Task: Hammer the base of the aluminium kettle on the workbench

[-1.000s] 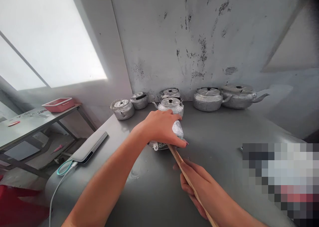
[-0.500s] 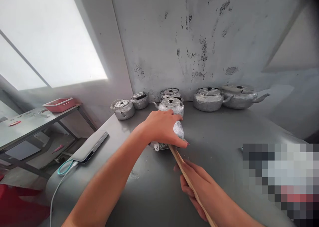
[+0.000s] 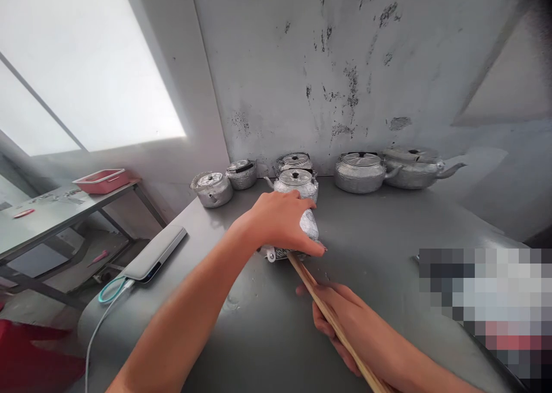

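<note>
Silvery, mottled vessel (image 3: 309, 225) fills the spread left grip (image 3: 279, 217), right grip (image 3: 345, 309) wrapped around a wooden stick (image 3: 302, 271).

Tan stick (image 3: 334, 319), pink white-rimmed basin (image 3: 106, 184)

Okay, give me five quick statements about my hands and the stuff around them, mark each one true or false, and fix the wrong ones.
1. The right hand grips a wooden stick. True.
2. A cable is attached to the pale flat device on the gray table. True.
3. The left hand is holding the pale flat device. False: it is on a silvery vessel, and the device lies apart from it.
4. The pink basket is on the side table to the left. True.
5. The spout of the rightmost kettle points left. False: it points right.
</note>
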{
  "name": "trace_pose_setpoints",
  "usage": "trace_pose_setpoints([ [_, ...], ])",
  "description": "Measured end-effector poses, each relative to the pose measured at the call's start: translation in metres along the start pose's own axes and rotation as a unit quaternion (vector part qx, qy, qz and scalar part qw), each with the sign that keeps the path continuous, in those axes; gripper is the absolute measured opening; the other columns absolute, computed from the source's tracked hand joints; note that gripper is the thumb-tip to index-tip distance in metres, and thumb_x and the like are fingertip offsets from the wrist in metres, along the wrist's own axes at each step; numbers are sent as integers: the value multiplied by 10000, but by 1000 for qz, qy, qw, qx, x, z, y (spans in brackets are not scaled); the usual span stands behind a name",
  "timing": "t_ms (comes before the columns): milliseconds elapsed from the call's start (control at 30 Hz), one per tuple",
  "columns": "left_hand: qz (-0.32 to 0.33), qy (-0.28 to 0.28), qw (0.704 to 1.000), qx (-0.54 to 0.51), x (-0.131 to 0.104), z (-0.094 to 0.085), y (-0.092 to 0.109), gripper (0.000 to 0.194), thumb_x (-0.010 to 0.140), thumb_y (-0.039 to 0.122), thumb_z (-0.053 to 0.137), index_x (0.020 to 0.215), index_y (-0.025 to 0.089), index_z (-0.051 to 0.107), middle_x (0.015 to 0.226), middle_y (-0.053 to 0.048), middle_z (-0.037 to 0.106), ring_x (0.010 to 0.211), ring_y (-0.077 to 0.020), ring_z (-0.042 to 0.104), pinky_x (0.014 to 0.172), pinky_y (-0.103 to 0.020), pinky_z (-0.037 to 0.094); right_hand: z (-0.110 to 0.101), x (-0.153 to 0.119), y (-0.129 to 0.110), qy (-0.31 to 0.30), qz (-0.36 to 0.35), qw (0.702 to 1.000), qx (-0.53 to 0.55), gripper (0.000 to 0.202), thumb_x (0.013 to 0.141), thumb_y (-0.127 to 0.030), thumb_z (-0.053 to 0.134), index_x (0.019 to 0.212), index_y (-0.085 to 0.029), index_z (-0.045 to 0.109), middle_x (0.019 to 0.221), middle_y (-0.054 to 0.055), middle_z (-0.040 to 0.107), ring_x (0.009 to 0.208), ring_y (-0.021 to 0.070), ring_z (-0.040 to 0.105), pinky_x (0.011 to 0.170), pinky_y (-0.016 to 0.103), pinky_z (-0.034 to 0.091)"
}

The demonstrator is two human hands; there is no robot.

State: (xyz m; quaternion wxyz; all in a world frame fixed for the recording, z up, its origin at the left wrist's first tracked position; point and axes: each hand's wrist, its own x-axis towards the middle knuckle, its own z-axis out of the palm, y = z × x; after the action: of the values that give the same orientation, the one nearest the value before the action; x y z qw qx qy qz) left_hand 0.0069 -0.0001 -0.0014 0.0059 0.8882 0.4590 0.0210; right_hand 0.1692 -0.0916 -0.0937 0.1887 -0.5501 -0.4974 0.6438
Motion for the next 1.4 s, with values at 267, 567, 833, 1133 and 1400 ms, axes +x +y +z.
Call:
trace_pose_setpoints([
  [267, 23, -11, 1000, -14, -2, -2, -7, 900, 668, 816, 582, 1428, 342, 499, 1281, -39, 606, 1031, -295, 623, 832, -378, 483, 0, 2, -1, 5, 9, 1000, 16, 388, 1009, -511, 302, 1119, -204, 511, 670, -82, 478, 382, 58, 403, 400, 208, 336],
  [567, 45, -43, 997, -35, -7, -8, -11, 990, 594, 753, 684, 1463, 338, 453, 1413, -30, 549, 1174, -317, 582, 975, -409, 464, 6, 3, -12, -18, 5, 999, 30, 397, 991, -543, 356, 1132, -216, 531, 635, -74, 510, 339, 63, 418, 346, 190, 339],
  [833, -4, -67, 996, -65, -11, -9, -19, 1099, 546, 753, 709, 1470, 240, 408, 1536, -92, 448, 1347, -345, 463, 1040, -392, 443, 4, 1, -19, -12, -13, 999, -26, 432, 983, -593, 358, 1111, -231, 555, 645, -78, 491, 349, 58, 412, 368, 193, 343],
  [1133, 28, -40, 996, -81, -8, -14, -15, 948, 617, 628, 724, 1439, 256, 437, 1403, -51, 572, 1233, -297, 555, 935, -337, 492, 6, 2, 2, 12, -43, 999, 15, 380, 1003, -535, 325, 1128, -224, 505, 666, -91, 433, 372, 62, 379, 360, 198, 355],
  [1400, 5, -49, 996, -70, -8, -10, -9, 970, 642, 682, 672, 1471, 272, 381, 1414, -69, 529, 1250, -298, 516, 947, -369, 486, 13, -4, 7, 22, -46, 999, 5, 309, 1015, -464, 285, 936, -227, 466, 678, -84, 442, 366, 46, 408, 382, 195, 353],
])
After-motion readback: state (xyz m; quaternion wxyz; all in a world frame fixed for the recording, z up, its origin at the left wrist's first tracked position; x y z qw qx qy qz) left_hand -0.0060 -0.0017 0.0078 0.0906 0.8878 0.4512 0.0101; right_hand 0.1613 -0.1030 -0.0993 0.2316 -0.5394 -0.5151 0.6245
